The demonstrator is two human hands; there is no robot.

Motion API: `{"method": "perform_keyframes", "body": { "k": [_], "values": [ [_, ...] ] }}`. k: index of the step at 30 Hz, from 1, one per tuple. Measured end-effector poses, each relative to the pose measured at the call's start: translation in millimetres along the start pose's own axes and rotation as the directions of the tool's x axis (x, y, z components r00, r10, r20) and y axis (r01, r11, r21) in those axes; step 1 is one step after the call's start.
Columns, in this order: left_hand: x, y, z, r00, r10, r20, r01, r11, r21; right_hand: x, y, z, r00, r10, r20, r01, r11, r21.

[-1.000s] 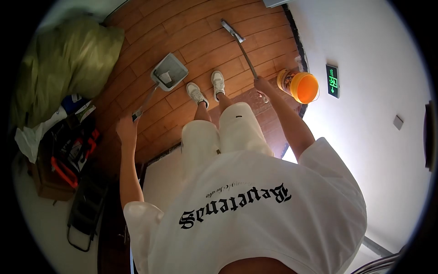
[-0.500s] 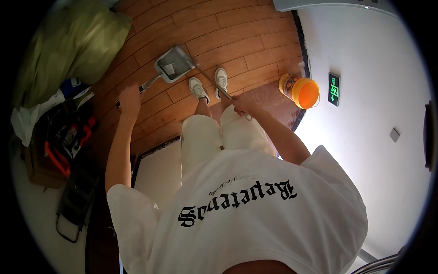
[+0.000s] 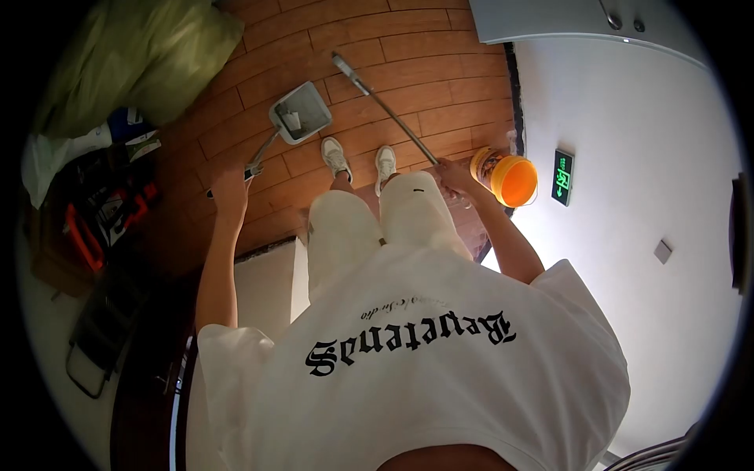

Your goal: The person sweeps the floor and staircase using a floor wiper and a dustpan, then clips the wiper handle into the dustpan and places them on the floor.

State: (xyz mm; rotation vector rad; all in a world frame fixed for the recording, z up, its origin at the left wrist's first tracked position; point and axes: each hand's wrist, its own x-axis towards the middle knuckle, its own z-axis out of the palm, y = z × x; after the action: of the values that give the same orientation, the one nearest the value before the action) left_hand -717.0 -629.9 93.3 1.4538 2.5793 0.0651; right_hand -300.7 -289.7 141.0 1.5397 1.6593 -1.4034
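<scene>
My left hand (image 3: 230, 190) is closed around the handle of a grey dustpan (image 3: 313, 115), which is over the wooden floor in front of my shoes. Some pale scraps (image 3: 293, 121) lie inside the pan. In my right hand (image 3: 454, 174) is the end of a long-handled broom (image 3: 397, 119), its fingers wrapped round the grey stick. The narrow broom head points away from me, beyond the dustpan and to its right, apart from it. I cannot make out its bristles.
A yellow bucket (image 3: 514, 180) stands by the white wall (image 3: 613, 235), just right of my right hand. On the left are a large greenish plastic bag (image 3: 141, 63), red and black bags (image 3: 118, 224) and a folded black chair (image 3: 102, 337). A grey door (image 3: 565, 22) is at the top right.
The broom has swung away from the dustpan, outward and to the right, as my right hand moved right toward the bucket. The dustpan and my left hand have shifted only slightly.
</scene>
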Motion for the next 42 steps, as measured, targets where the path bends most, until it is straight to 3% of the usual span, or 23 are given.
{"method": "perform_keyframes", "body": {
  "k": [2,5,8,9,11,12,16,18,22,25,29,31,32,34,35,37,41,42],
  "values": [
    [-21,16,-1,0.992,-0.103,0.08,0.101,0.995,0.025,14,29,-14,1.0,0.006,-0.011,-0.005,1.0,0.014],
    [-46,20,11,0.996,-0.086,-0.007,0.086,0.996,-0.016,45,55,-17,0.993,0.011,-0.115,-0.013,1.0,-0.024],
    [-79,48,16,0.982,-0.185,0.043,0.183,0.982,0.052,78,96,-28,0.987,-0.036,-0.159,0.004,0.98,-0.198],
    [-91,58,17,0.979,-0.197,0.04,0.195,0.979,0.053,107,123,-28,0.979,-0.149,-0.14,0.08,0.91,-0.406],
    [-111,76,19,0.972,-0.233,0.013,0.231,0.97,0.072,158,204,-12,0.963,-0.252,-0.098,0.147,0.792,-0.592],
    [-118,89,18,0.972,-0.234,0.007,0.233,0.97,0.074,146,204,-8,0.965,-0.246,-0.096,0.139,0.782,-0.608],
    [-147,126,18,0.954,-0.299,0.021,0.297,0.953,0.058,70,210,15,0.986,-0.148,-0.078,0.091,0.866,-0.493],
    [-157,108,32,0.957,-0.288,0.021,0.286,0.955,0.073,45,208,37,0.99,-0.123,-0.067,0.084,0.905,-0.416],
    [-175,141,34,0.981,-0.195,0.016,0.193,0.978,0.082,8,238,25,1.0,-0.021,-0.019,0.018,0.994,-0.108],
    [-182,143,42,0.988,-0.149,0.044,0.145,0.987,0.072,-6,239,34,0.998,-0.046,-0.035,0.043,0.997,-0.066],
    [-185,160,65,0.987,-0.127,0.093,0.12,0.99,0.081,10,241,42,0.985,-0.074,-0.156,0.064,0.995,-0.072],
    [-181,151,89,0.989,-0.133,0.068,0.129,0.99,0.052,36,224,59,0.926,-0.278,-0.257,0.227,0.951,-0.211],
    [-184,154,93,0.987,-0.145,0.066,0.143,0.989,0.029,50,225,63,0.927,-0.276,-0.253,0.225,0.951,-0.211],
    [-182,162,92,0.985,-0.153,0.081,0.153,0.988,0.011,78,226,62,0.879,-0.406,-0.252,0.269,0.856,-0.442],
    [-179,165,92,0.983,-0.158,0.09,0.16,0.987,-0.009,80,218,63,0.878,-0.407,-0.251,0.27,0.854,-0.444],
    [-175,173,93,0.976,-0.177,0.125,0.179,0.984,-0.005,67,193,70,0.98,-0.174,-0.1,0.1,0.854,-0.511],
    [-171,179,94,0.972,-0.175,0.155,0.175,0.984,0.016,13,175,74,0.994,-0.088,0.07,0.112,0.861,-0.496],
    [-171,179,93,0.973,-0.174,0.152,0.174,0.985,0.009,13,185,74,0.992,-0.055,0.116,0.088,0.948,-0.305]
  ]
}}
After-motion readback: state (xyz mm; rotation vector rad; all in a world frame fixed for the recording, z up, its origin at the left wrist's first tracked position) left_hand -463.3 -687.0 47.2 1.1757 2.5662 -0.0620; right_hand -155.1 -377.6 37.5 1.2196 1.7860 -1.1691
